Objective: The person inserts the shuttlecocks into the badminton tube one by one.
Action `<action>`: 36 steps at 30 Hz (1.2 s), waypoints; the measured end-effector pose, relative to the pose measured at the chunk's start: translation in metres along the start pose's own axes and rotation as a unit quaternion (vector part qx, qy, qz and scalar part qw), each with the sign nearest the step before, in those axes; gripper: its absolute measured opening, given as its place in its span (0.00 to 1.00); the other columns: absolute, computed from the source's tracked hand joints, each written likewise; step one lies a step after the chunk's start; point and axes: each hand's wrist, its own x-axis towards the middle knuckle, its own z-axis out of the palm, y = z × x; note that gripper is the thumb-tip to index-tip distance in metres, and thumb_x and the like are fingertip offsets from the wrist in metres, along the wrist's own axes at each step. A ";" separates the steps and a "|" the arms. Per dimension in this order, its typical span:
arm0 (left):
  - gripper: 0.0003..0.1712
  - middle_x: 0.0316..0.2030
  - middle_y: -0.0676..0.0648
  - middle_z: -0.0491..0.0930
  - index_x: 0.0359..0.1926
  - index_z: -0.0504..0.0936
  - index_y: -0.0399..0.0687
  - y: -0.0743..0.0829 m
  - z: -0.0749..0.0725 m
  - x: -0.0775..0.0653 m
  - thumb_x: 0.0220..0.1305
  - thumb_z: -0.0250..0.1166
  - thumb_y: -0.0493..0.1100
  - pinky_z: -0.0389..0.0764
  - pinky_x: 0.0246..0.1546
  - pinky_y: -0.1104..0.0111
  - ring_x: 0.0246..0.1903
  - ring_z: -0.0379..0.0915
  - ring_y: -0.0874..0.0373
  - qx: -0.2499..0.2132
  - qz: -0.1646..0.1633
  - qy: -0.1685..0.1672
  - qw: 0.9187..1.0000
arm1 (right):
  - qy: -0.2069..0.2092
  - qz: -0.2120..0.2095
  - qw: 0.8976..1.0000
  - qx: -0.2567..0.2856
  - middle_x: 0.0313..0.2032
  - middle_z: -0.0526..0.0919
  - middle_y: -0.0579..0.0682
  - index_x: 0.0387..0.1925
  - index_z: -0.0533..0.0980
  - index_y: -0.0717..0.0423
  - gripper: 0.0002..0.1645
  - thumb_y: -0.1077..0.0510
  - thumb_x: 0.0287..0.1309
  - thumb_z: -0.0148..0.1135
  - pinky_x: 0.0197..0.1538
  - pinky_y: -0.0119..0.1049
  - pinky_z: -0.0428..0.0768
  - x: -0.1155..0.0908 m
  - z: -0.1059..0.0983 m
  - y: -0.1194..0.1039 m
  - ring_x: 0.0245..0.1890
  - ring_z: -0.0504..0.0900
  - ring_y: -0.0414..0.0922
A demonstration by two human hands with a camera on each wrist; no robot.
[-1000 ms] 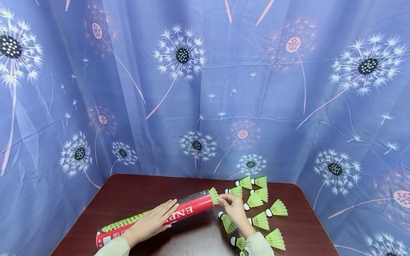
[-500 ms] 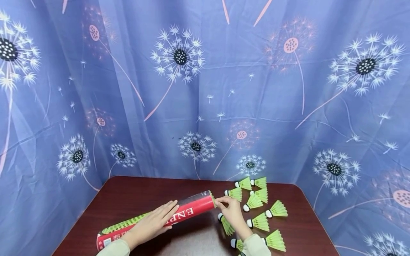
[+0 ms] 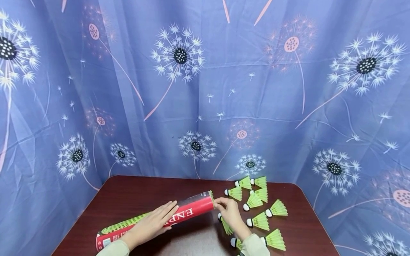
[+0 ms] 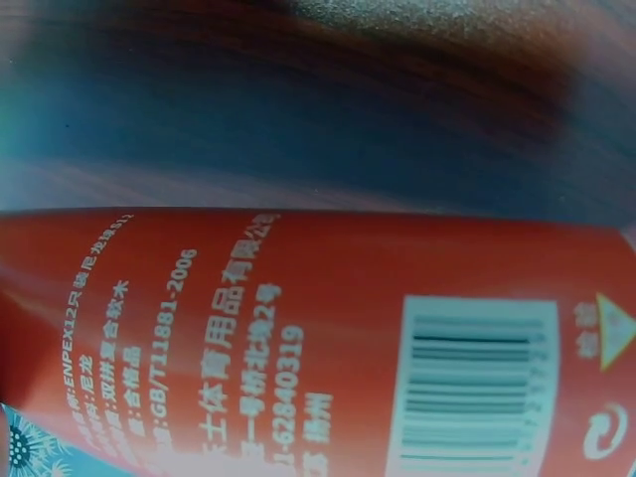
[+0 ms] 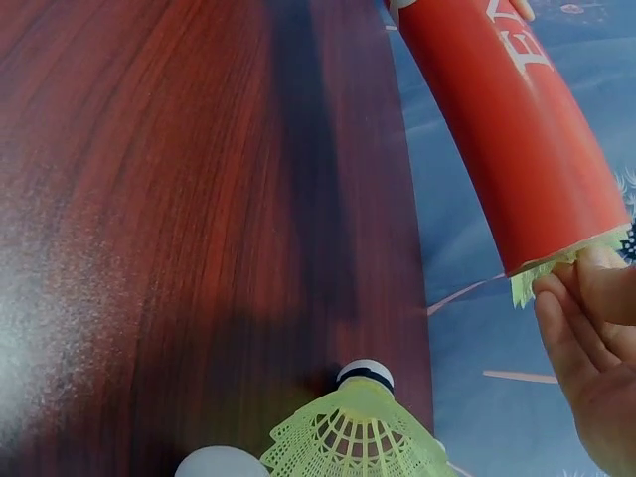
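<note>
A red shuttlecock tube [image 3: 193, 208] lies slantwise across the left and middle of the table, its mouth toward the right and raised. Through its clear side several yellow-green shuttlecocks [image 3: 123, 223] show stacked inside. My left hand [image 3: 153, 223] holds the tube around its middle, fingers over the top and thumb on the near side. At the mouth, my right hand [image 3: 231, 212] pinches the frilled skirt of a shuttlecock [image 5: 524, 287]. Only that skirt's edge sticks out; the cork end is hidden inside the tube. The left wrist view shows the tube's printed side and barcode [image 4: 475, 388].
Several loose yellow-green shuttlecocks with white heads lie on the right of the dark red table [image 3: 141, 190], among them one at the back [image 3: 260, 182] and one at the front [image 3: 276, 240]. One [image 3: 226, 225] lies partly under the right hand. A blue dandelion-print curtain [image 3: 211, 89] hangs behind.
The shuttlecock at the mouth has slid left into the tube until only its skirt edge shows. My right hand has moved slightly left with it. The left hand keeps its place on the tube.
</note>
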 end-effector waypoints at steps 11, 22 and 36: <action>0.40 0.65 0.37 0.66 0.68 0.65 0.37 0.002 0.000 -0.004 0.61 0.66 0.53 0.76 0.54 0.56 0.61 0.68 0.45 -0.009 -0.005 0.001 1.000 | -0.007 -0.043 0.999 -0.014 0.24 0.85 0.49 0.26 0.83 0.58 0.07 0.71 0.47 0.68 0.27 0.27 0.75 -0.002 0.002 0.001 0.24 0.75 0.32; 0.36 0.67 0.38 0.65 0.68 0.65 0.37 0.000 0.000 -0.004 0.68 0.57 0.56 0.76 0.55 0.57 0.62 0.67 0.46 -0.004 -0.003 0.003 1.000 | -0.032 -0.040 0.998 -0.029 0.27 0.86 0.48 0.29 0.84 0.57 0.07 0.71 0.50 0.66 0.26 0.26 0.72 0.000 0.001 0.002 0.23 0.71 0.31; 0.46 0.67 0.37 0.64 0.68 0.64 0.36 -0.001 0.003 -0.003 0.54 0.72 0.50 0.75 0.55 0.56 0.62 0.67 0.44 -0.004 -0.003 0.005 1.000 | -0.034 -0.020 0.999 -0.015 0.31 0.87 0.47 0.33 0.84 0.57 0.06 0.67 0.55 0.64 0.32 0.28 0.77 0.002 -0.008 0.008 0.30 0.77 0.33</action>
